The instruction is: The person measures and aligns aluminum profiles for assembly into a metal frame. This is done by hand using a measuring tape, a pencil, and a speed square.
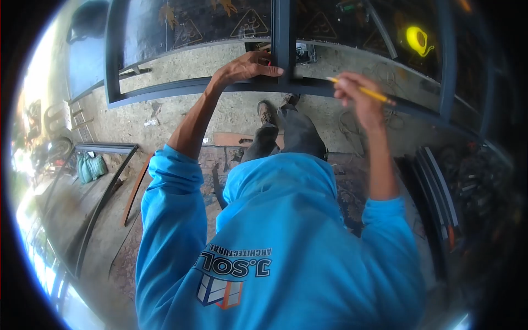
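Observation:
A dark grey metal frame [165, 89] lies across the top of the view, with a long front bar and an upright bar [283, 38] joining it in the middle. My left hand [248, 67] is at that joint, its thumb on the upright bar and its fingers curled against the bar's left side. A small red bit shows beside those fingers; I cannot make out what it is. My right hand [360, 96] is held to the right of the joint, closed around a yellow pencil [374, 94] whose tip points left toward the joint.
A yellow tape measure [418, 41] lies beyond the frame on a dark surface [214, 25]. Dark metal bars [437, 187] lie to the right. Another frame [104, 147] and a green bag [92, 168] are at the left. A brown board [231, 139] lies by my feet.

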`<action>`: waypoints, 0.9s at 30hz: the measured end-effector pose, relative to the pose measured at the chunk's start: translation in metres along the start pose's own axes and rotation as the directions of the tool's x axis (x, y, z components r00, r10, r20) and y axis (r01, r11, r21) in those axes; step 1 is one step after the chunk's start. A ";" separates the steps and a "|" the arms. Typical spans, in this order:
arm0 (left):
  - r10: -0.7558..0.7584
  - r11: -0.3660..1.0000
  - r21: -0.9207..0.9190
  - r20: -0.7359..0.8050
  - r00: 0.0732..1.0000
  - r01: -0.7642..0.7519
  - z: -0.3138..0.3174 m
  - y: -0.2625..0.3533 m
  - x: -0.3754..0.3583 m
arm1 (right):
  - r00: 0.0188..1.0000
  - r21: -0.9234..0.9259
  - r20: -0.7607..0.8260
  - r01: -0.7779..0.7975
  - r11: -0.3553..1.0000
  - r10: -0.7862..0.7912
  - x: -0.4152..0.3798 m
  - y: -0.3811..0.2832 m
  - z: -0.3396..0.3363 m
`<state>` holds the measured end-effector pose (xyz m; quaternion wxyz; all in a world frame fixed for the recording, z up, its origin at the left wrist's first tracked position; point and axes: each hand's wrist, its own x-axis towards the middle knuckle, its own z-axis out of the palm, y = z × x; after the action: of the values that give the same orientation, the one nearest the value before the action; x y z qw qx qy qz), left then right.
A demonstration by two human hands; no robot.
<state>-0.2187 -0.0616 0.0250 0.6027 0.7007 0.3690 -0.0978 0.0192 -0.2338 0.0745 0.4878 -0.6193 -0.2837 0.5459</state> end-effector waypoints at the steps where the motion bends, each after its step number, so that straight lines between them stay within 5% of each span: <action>1: 0.022 1.000 -0.013 0.007 1.000 -0.022 0.002 -0.008 0.005 | 0.998 -0.038 0.033 0.055 0.998 -0.053 -0.008 0.008 0.022; 5: 0.082 0.991 0.110 -0.041 0.996 -0.077 0.007 -0.023 0.016 | 0.985 0.010 0.031 0.171 0.985 -0.171 -0.002 0.039 0.059; 11: 0.044 0.983 0.181 -0.015 0.999 -0.041 0.013 -0.021 0.012 | 0.918 -0.205 0.009 0.389 0.898 -0.396 0.004 0.057 0.083; 14: 0.099 0.979 0.196 -0.180 0.979 -0.063 0.019 -0.028 0.009 | 0.896 -0.266 0.017 0.432 0.862 -0.444 0.008 0.061 0.093; 17: 0.117 0.977 0.191 -0.083 0.990 -0.099 0.009 -0.017 0.007 | 0.872 -0.306 -0.011 0.463 0.832 -0.489 0.010 0.064 0.095; 19: -0.111 0.990 0.088 0.025 0.994 0.108 -0.003 0.040 -0.020 | 0.832 -0.339 -0.022 0.515 0.787 -0.554 0.011 0.067 0.096; 20: -0.110 0.990 0.091 0.025 0.994 0.108 -0.003 0.020 -0.009 | 0.831 -0.339 -0.024 0.516 0.787 -0.555 0.012 0.069 0.097; 22: 0.320 0.934 0.147 0.066 0.945 -0.327 -0.002 -0.034 0.018 | 0.814 -0.387 -0.004 0.535 0.751 -0.581 0.012 0.072 0.098; 23: 0.321 0.933 0.146 0.068 0.945 -0.327 -0.002 -0.012 0.006 | 0.814 -0.388 -0.005 0.534 0.752 -0.581 0.012 0.073 0.098; 25: -0.098 0.992 -0.079 0.030 0.995 0.100 -0.002 0.027 -0.018 | 0.793 -0.411 0.009 0.558 0.720 -0.609 0.013 0.074 0.098; 27: -0.135 0.989 -0.058 0.040 0.990 0.137 -0.001 0.018 -0.006 | 0.777 -0.411 0.016 0.579 0.704 -0.629 0.015 0.075 0.098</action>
<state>-0.2118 -0.0631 0.0431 0.6221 0.6535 0.4078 -0.1402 -0.0841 -0.2189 0.0070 0.5219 -0.6094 -0.5433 0.2471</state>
